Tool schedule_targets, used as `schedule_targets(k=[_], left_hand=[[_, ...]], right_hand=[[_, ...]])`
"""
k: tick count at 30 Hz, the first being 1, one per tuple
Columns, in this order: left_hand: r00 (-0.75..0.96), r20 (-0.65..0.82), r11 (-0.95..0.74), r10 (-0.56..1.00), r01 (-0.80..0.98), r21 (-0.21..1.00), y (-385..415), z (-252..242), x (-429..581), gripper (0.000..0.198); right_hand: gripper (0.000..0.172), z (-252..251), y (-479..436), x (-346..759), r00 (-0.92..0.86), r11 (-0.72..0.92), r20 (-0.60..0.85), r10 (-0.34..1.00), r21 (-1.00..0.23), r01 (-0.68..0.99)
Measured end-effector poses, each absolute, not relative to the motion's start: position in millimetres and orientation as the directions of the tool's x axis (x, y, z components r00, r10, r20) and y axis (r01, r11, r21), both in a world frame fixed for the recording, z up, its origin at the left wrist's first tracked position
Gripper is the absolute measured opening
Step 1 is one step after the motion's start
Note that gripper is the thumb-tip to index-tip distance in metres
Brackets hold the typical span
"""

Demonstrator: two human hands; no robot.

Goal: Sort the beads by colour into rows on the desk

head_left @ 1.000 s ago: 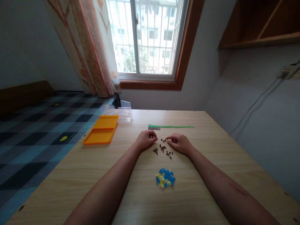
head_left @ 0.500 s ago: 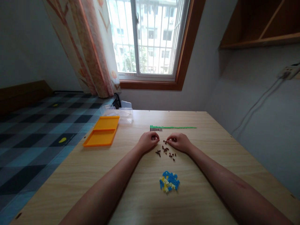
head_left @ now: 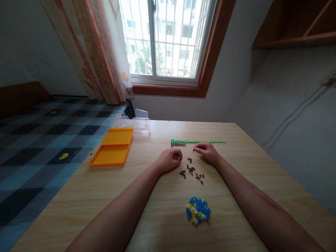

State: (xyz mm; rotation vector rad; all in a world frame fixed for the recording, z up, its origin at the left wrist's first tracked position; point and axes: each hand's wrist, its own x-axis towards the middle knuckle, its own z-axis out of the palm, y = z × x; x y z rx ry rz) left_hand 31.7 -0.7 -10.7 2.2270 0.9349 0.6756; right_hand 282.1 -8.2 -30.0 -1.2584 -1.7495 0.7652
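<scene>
Both my forearms rest on a light wooden table (head_left: 249, 164). My left hand (head_left: 171, 159) is curled into a loose fist just left of several small brown beads (head_left: 192, 171) scattered on the wood. My right hand (head_left: 207, 151) lies beyond the beads with its fingers pinched together, pointing left toward a short row of brown beads (head_left: 178, 144). That brown row sits just below the left end of a long straight row of green beads (head_left: 198, 141). What either hand holds is too small to make out. A heap of blue, yellow and white beads (head_left: 197, 210) lies nearer to me.
An open orange tray (head_left: 112, 146) lies at the table's left edge, with clear plastic boxes (head_left: 136, 124) behind it. A checked bedspread (head_left: 39, 140) is to the left. A window and a patterned curtain (head_left: 102, 52) are ahead, a wooden shelf at upper right.
My right hand has lifted away from the loose brown beads and moved up toward the bead rows. My left hand stays beside the beads. The camera has tilted slightly.
</scene>
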Motion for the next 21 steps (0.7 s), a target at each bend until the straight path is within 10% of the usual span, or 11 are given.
schedule_targets(k=[21], left_hand=[[0.689, 0.275, -0.724, 0.671, 0.529, 0.442, -11.6, -8.1, 34.9, 0.034]], right_hand=[[0.019, -18.1, -22.4, 275.5, -0.476, 0.537, 0.289, 0.83, -0.645, 0.544]])
